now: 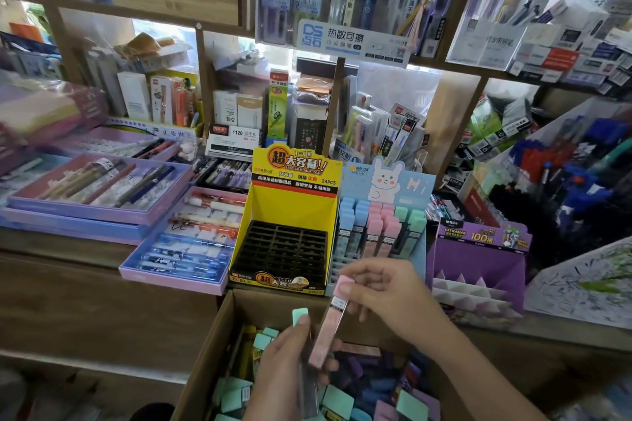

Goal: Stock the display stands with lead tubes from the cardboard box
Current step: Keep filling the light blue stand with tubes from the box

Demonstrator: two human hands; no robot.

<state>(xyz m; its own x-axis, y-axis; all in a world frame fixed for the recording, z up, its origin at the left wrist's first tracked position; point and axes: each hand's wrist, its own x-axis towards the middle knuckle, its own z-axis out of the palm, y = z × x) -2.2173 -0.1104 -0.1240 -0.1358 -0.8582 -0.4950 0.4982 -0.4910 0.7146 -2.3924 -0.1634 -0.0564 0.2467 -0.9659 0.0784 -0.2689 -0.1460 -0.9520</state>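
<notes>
Cardboard box [219,335] of loose lead tubes [338,400] sits below the empty yellow stand [290,208] and part-filled bunny stand [386,181]. Left hand [290,366] grips a green-capped tube [300,316]; right hand [386,294] pinches a pink tube [330,325] over the box

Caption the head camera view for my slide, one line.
Right hand pinches a pink lead tube; left hand grips a mint-capped tube, above the cardboard box.

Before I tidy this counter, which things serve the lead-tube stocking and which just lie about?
Job: pink tube, green-capped tube, cardboard box, bunny stand, yellow stand, purple stand.
Lying about: pen trays, hanging pen packs.
</notes>
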